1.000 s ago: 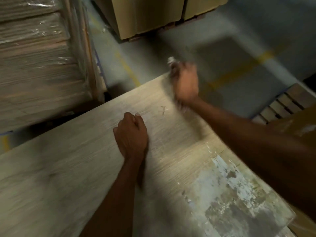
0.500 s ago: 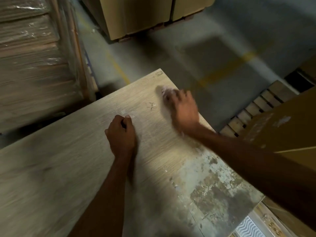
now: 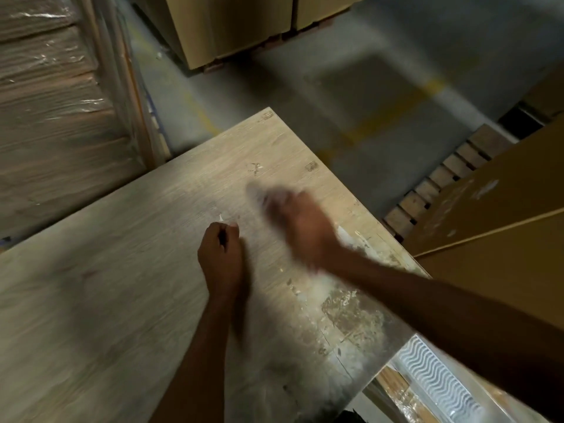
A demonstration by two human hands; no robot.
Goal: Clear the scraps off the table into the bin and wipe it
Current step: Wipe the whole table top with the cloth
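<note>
Left grip [image 3: 220, 254] is a closed fist on the pale wood-grain counter [image 3: 91, 300], a small white scrap [image 3: 221, 217] poking out just beyond its knuckles. Right grip [image 3: 300, 227], blurred, seems bunched around a whitish cloth [image 3: 259, 193], though I can't be sure. Wiping underway; flaky stains near its forearm remain. No bin visible. Grey concrete floor [image 3: 351, 102] beyond.
</note>
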